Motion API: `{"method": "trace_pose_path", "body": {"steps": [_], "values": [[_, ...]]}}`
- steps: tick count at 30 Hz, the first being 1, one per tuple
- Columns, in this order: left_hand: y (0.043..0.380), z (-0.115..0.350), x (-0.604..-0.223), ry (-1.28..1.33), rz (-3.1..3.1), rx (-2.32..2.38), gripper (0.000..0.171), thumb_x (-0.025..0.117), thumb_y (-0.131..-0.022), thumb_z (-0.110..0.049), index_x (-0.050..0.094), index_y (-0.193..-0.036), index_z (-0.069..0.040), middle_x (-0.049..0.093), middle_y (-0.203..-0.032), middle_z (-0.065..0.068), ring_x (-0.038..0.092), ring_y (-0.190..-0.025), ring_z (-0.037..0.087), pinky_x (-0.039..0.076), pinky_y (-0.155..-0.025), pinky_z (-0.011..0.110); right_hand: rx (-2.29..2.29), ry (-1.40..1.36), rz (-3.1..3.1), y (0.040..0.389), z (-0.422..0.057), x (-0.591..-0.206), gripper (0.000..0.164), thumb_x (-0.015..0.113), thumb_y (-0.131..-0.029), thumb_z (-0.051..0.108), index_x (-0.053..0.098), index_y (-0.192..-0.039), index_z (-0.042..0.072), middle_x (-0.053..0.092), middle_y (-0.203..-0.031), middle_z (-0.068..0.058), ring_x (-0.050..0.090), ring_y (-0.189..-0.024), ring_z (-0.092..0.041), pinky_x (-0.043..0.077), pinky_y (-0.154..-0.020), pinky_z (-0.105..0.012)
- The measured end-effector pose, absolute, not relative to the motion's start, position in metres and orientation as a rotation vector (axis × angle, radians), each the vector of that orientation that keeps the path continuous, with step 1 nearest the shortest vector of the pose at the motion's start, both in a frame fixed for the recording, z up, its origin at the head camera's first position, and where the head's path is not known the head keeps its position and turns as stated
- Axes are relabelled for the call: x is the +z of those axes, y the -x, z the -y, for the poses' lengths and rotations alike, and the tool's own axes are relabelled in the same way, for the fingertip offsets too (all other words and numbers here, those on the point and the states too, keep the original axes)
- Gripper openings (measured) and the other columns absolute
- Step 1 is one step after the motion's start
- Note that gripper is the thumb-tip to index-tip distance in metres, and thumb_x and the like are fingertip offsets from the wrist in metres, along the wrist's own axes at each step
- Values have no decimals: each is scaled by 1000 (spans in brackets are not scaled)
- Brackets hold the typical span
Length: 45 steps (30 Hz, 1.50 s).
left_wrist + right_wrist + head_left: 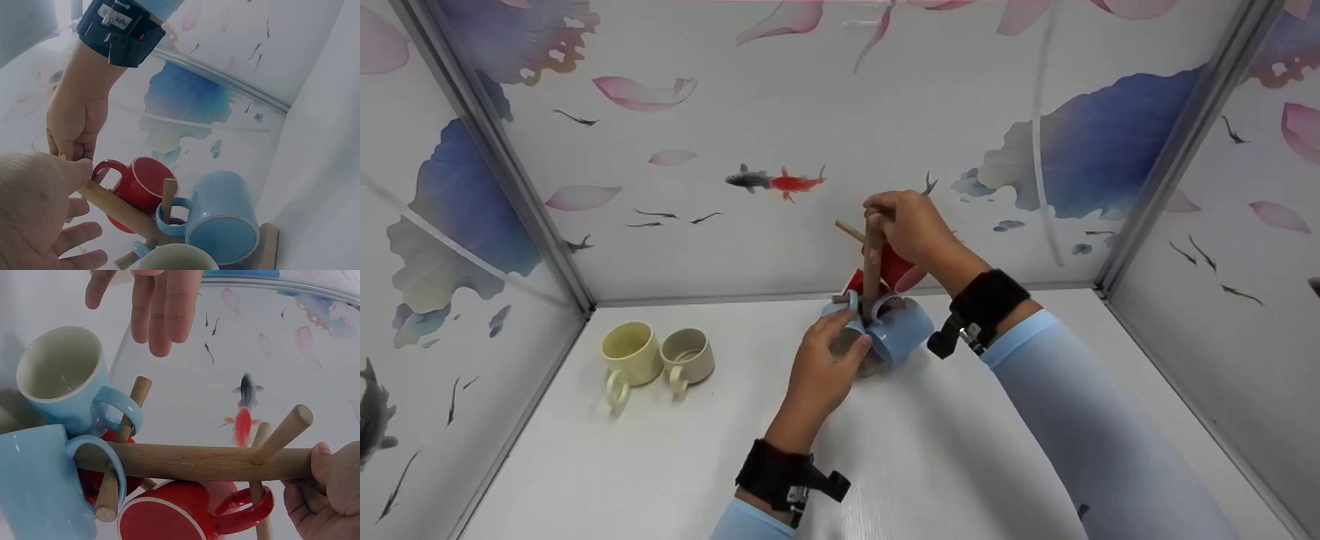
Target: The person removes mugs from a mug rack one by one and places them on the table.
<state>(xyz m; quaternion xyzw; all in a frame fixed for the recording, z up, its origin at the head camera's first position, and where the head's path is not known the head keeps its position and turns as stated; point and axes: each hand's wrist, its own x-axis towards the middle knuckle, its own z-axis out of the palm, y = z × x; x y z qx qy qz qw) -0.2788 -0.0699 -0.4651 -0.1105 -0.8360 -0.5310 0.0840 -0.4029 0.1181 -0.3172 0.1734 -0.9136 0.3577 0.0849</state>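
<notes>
A wooden mug tree stands near the back wall. My right hand grips the top of its post, thumb and fingers round the wood. Two light blue mugs hang by their handles from the lower pegs, one on the right and one on the left. Behind the post are red mugs; one red mug hangs from an upper peg, and another is mostly hidden low down. My left hand is beside the left blue mug with fingers extended and apart, holding nothing in the wrist views.
On the left of the white table stand a yellow mug and a smaller beige mug, handles toward me. Patterned panels with metal-coloured frames enclose the back and sides.
</notes>
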Motion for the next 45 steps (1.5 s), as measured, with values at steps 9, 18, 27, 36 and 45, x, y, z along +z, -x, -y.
{"method": "trace_pose_path", "body": {"steps": [9,18,27,36,45], "values": [[280,69,-464,368,2473,-1582,57,72,-112,-35,62,-163,-11,57,-171,10,47,-165,34,41,-136,59,1078,-488,2720,403,-118,-316,38,66,-115,8,72,-153,12,77,-143,-16,76,-134,-34,62,-116,-49],[279,68,-461,324,2502,-1590,58,73,-112,-36,61,-164,-12,53,-174,12,47,-165,37,41,-136,62,1083,-413,2708,401,-114,-315,30,69,-115,14,78,-143,11,79,-135,-14,79,-123,-31,67,-108,-49],[280,69,-458,283,2521,-1600,57,74,-112,-34,62,-163,-11,53,-175,12,45,-167,36,40,-136,60,1176,-415,2677,402,-111,-318,30,70,-114,22,77,-143,14,78,-128,-9,79,-112,-27,70,-101,-43],[280,69,-462,261,2543,-1633,58,74,-112,-36,60,-164,-13,53,-175,9,45,-168,33,39,-138,57,1184,-540,2767,409,-115,-313,38,66,-116,14,70,-154,15,75,-145,-11,75,-131,-32,63,-114,-50],[281,69,-464,273,2526,-1654,59,74,-112,-34,60,-164,-11,53,-175,9,45,-168,33,40,-137,56,1133,-546,2730,409,-115,-315,30,67,-115,12,78,-143,16,79,-136,-11,77,-123,-31,67,-108,-50]]}}
